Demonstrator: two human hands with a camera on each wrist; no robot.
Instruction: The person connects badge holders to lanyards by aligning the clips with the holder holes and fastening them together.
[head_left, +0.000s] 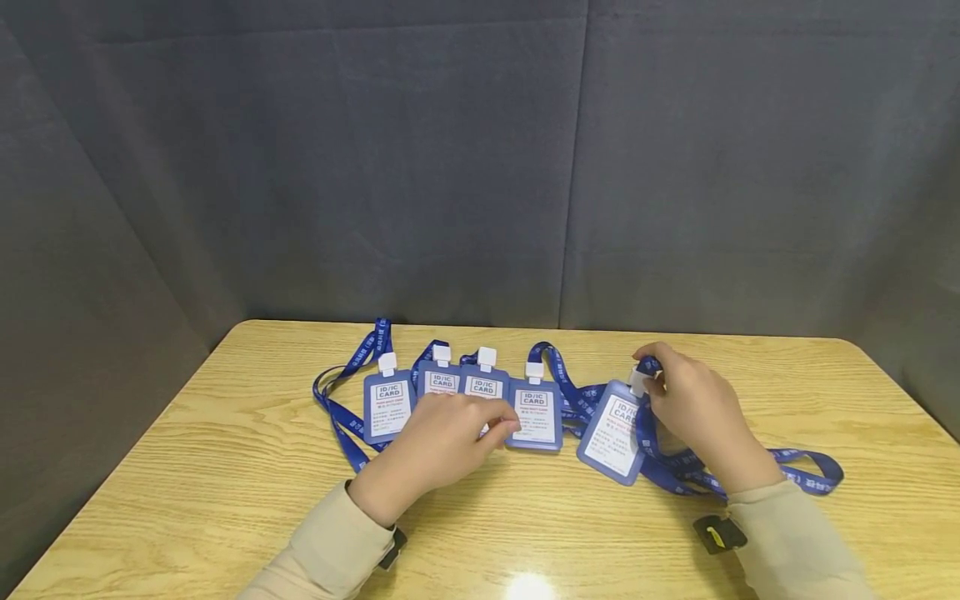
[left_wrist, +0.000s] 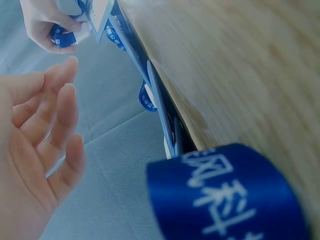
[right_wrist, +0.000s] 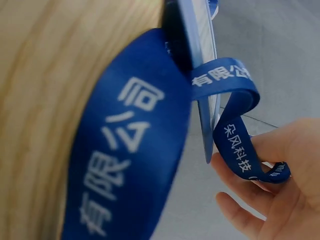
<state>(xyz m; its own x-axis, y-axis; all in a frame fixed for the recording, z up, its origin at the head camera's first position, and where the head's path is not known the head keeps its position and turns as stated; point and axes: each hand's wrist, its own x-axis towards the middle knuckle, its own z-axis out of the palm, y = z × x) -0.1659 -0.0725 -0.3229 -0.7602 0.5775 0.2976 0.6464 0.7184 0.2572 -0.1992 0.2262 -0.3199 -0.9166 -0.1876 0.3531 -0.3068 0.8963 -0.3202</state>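
Observation:
My right hand pinches a blue ID card holder at its white clip, along with the blue printed lanyard looped there. That holder leans tilted on the right of the table. My left hand hovers in front of the middle holders, its fingers loosely bent and nothing between them. Near it lies another ID card holder, with its lanyard running off behind. The left hand partly hides two more holders side by side, one of them a card holder with a white clip.
The leftmost card holder has its lanyard looping out to the left. At the far right a lanyard loop lies beyond the right wrist. Behind the wooden table hangs a grey curtain.

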